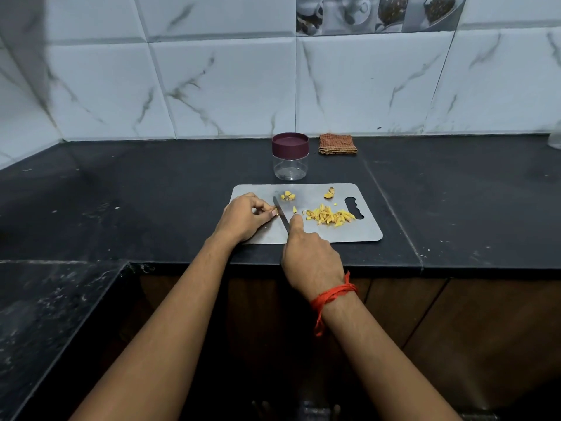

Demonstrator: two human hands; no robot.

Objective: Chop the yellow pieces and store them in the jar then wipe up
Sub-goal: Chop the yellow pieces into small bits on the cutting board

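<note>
A steel chopping board (358,230) lies on the black counter. A heap of chopped yellow pieces (329,215) sits on its right half. A small cluster of chunks (287,195) and one larger piece (329,193) lie near its far edge. My left hand (246,217) rests on the board's left part and pinches a small yellow piece (274,213) at its fingertips. My right hand (309,259) grips a knife (280,212), forefinger along the spine; its blade lies right beside the left fingertips. A clear jar (290,165) with a maroon lid (290,144) on stands behind the board.
A folded brown checked cloth (337,144) lies by the tiled wall, right of the jar. The counter's front edge (455,264) runs just below the board. A lower dark counter (45,314) extends at the left. A clear object (555,138) shows at the far right edge.
</note>
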